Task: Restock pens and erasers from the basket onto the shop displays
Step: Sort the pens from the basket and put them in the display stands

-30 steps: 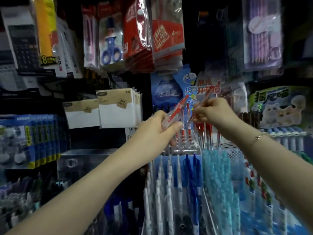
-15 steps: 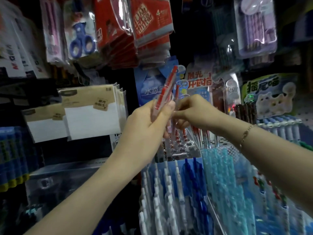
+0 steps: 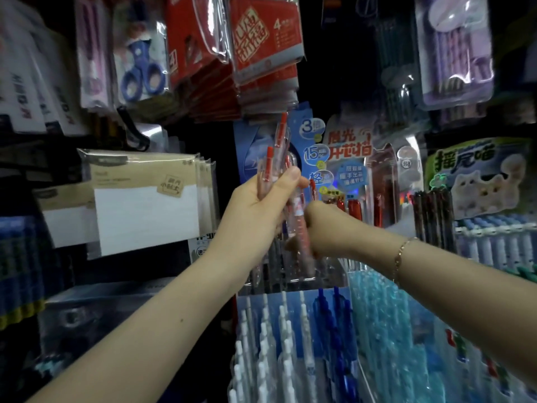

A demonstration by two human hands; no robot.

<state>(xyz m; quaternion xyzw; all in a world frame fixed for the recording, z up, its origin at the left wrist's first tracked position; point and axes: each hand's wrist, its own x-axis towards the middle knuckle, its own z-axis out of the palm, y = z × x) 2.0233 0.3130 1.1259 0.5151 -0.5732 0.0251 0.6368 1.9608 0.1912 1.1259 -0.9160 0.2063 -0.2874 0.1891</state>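
My left hand [image 3: 258, 207] is raised in front of the shelf and grips a bunch of clear pens with red caps [image 3: 274, 158], their tops pointing up. My right hand [image 3: 325, 228], with a thin bracelet on the wrist, is closed around one red pen [image 3: 299, 225] just right of the bunch and holds it tip down over the clear pen rack [image 3: 325, 274]. Several red pens [image 3: 354, 207] stand in the rack behind my right hand. The basket and the erasers are out of view.
Rows of white pens [image 3: 261, 344], blue pens [image 3: 334, 321] and light-blue pens [image 3: 386, 330] fill the trays below. Notepad packs [image 3: 145, 205] hang at left, red packets [image 3: 261, 48] and scissors [image 3: 142, 74] above, and a cat-print display card [image 3: 476, 175] stands at right.
My right hand has dropped from beside the bunch down toward the rack with one red pen. My left hand has kept the bunch upright and lifted it slightly.
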